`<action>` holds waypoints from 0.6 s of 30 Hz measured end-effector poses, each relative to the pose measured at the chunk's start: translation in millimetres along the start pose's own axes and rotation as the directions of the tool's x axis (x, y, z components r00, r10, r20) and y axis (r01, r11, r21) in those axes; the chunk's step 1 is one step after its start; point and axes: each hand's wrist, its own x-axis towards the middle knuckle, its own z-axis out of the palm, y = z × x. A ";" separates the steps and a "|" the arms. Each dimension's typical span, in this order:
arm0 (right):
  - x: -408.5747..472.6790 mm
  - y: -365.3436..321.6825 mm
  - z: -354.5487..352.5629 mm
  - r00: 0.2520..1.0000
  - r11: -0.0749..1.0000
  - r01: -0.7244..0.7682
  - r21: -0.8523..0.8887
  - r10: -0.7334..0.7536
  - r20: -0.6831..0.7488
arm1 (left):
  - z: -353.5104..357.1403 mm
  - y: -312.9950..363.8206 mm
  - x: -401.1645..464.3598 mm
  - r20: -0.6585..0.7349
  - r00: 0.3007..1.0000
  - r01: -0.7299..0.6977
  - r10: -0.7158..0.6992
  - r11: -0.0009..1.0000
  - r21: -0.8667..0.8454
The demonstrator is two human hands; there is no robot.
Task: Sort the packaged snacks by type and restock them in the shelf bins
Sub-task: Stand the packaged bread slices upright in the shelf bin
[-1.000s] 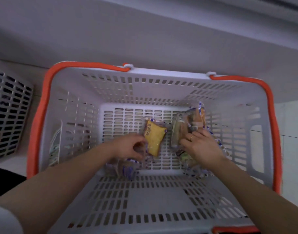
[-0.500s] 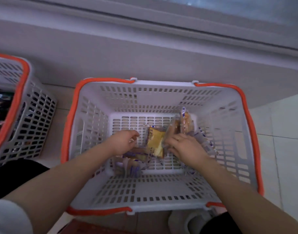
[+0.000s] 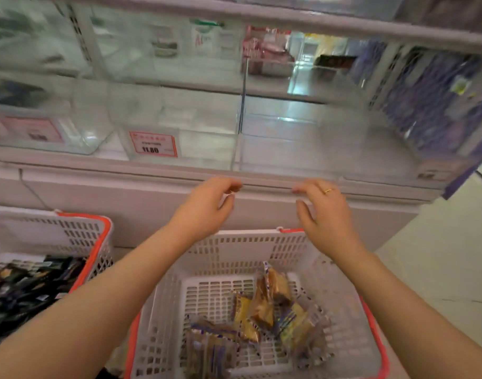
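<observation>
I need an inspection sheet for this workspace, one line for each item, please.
Surface: pale tiled floor under the baskets.
Job's things: yellow snack packets lie in the near basket; clear shelf bins behind, one with a red price tag.
Clutter: second basket of dark packets at the left.
Hands: left hand and right hand raised, fingers loosely curled, holding nothing.
Cables: thin dark line on the cabinet front; cannot tell what it is.
Surroundings: blurred shop shelving.

left hand (image 3: 204,207): raised, fingers loosely curled, holding nothing | right hand (image 3: 326,212): raised, loosely curled, holding nothing
</observation>
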 end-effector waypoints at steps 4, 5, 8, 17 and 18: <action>42.0 9.8 -21.7 0.999 0.993 -0.052 -0.104 0.051 -0.013 | -22.7 29.8 50.9 -0.065 0.980 -0.176 0.187 0.973 0.150; 52.8 15.1 -23.1 0.996 0.986 -0.086 -0.142 0.089 0.015 | -23.0 34.1 64.0 -0.069 0.972 -0.209 0.226 0.958 0.198; 78.2 36.9 -18.8 0.976 0.945 -0.162 -0.283 0.196 0.096 | -14.5 34.7 97.5 -0.005 0.962 -0.254 0.273 0.901 0.351; 113.9 69.8 -26.2 0.893 0.788 -0.175 -0.591 0.380 0.242 | 14.0 22.7 143.0 0.258 0.961 -0.251 0.100 0.708 0.661; 118.1 69.9 -30.4 0.889 0.784 -0.181 -0.594 0.389 0.243 | 12.3 25.2 147.5 0.248 0.963 -0.243 0.101 0.721 0.649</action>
